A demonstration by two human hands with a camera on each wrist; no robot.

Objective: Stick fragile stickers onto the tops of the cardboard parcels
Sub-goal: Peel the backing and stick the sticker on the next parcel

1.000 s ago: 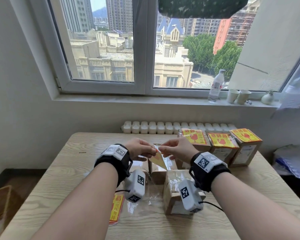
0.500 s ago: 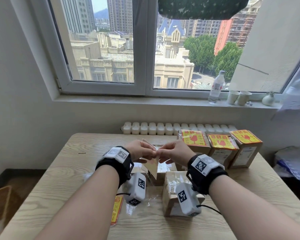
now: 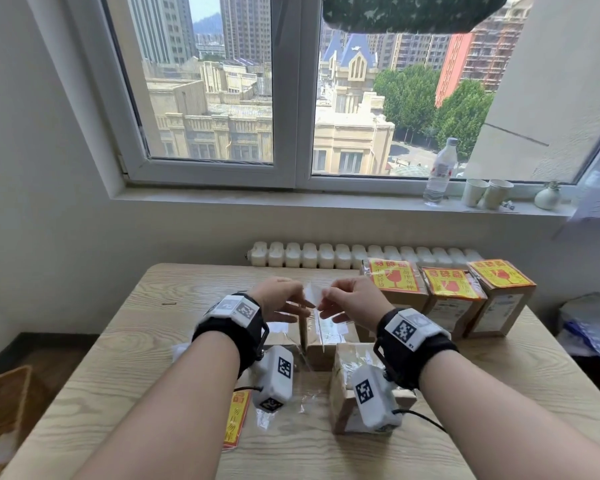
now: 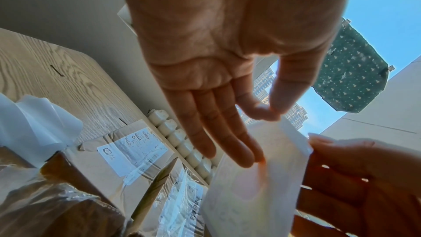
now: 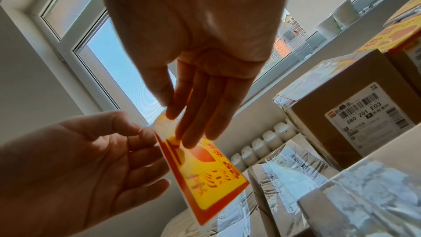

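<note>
Yellow spare sticker (image 3: 235, 420): lies flat at the near edge of the tabletop (image 3: 118, 375), by the left forearm, untouched.
Near parcel (image 3: 342, 393): brown cardboard under clear tape, top bare; partly hidden by the right wrist unit.
Left hand (image 3: 281, 299): raised above the parcels. Thumb and forefinger pinch the upper corner of the white backing (image 4: 250, 186); the other three fingers (image 4: 205, 132) lie straight against the sheet.
Right hand (image 3: 354, 301): level with the left. Thumb and forefinger pinch the top corner of the fragile sticker (image 5: 205, 168); the remaining fingers (image 5: 216, 114) are extended over its printed face.
Change: a second ago the sticker hung face out between hands that were apart; half a second ago the hands had closed together. Now they have parted slightly and the white back shows in the head view.
Reading: the peel appears to be starting at the top corner. How far the layers have separated cannot be told.
Parcels below hands (image 3: 323, 341): two bare tops, awaiting labels.
Labelled parcels (image 3: 451, 289): three in a row at the far right, each with a sticker on top.
Progress: three done, at least three left, by my count.
Risk: a freed sticker may curl onto itself before placement.
Window sill (image 3: 326, 199): bottle and two cups, well apart from the work.
</note>
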